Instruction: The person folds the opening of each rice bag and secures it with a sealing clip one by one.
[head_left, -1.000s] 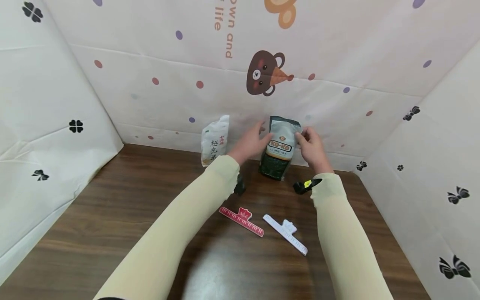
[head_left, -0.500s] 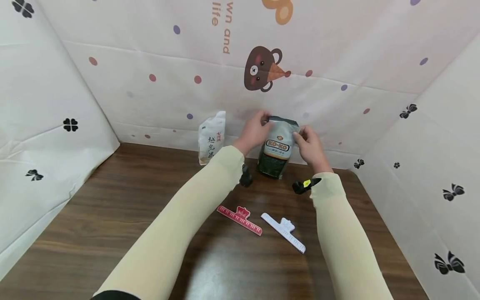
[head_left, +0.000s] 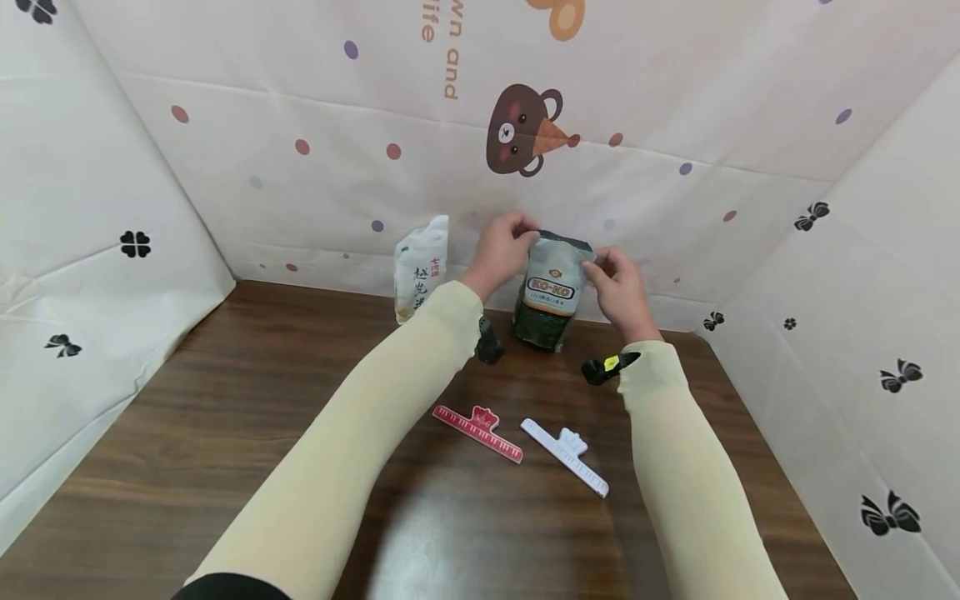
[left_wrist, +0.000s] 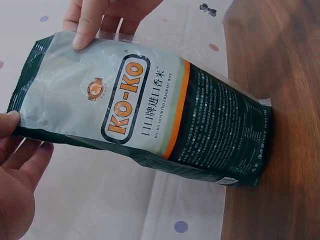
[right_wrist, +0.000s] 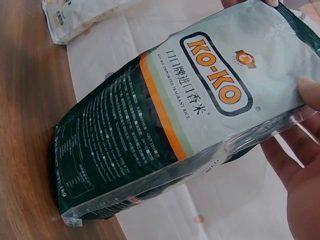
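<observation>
A green and silver KO-KO rice bag [head_left: 551, 287] stands upright at the back of the table, against the cloth wall. My left hand [head_left: 501, 250] pinches its top left corner; in the left wrist view the thumb lies on the bag's front edge. On the other side my right hand [head_left: 622, 287] grips the upper right edge between thumb and fingers, which the right wrist view [right_wrist: 305, 160] also catches. A white rice bag [head_left: 422, 267] stands to the left, partly behind my left arm. Two sealing clips lie nearer me, one red [head_left: 478, 433] and one white [head_left: 566, 457].
The brown wooden table [head_left: 247, 400] meets a white patterned cloth wall [head_left: 315, 192] at the back, and more cloth hangs at both sides. Black wrist cameras [head_left: 600, 370] sit under both sleeves.
My left hand has moved up from beside the rice bag to its top left corner and now pinches it. The right hand keeps its hold. The view has shifted slightly.
</observation>
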